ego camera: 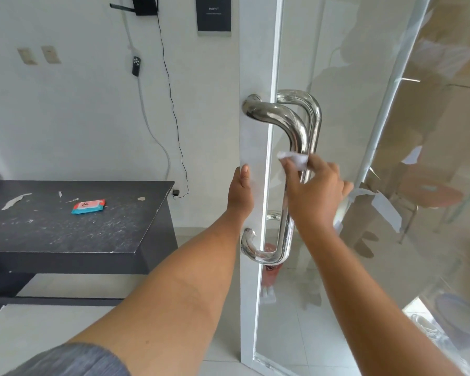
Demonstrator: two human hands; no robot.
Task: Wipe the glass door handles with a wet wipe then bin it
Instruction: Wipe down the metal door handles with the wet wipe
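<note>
Handle wiping in progress.
The wet wipe is pinched around the vertical near door handle by the right hand; the left hand, fingers together, is pressed flat beside it.

Wipes pack on table, left of door.

Both bare arms stretched forward. Left hand flat, fingers upright, palm pressed forward. Right hand curled shut, fingertips pinching a wad of white tissue.
</note>
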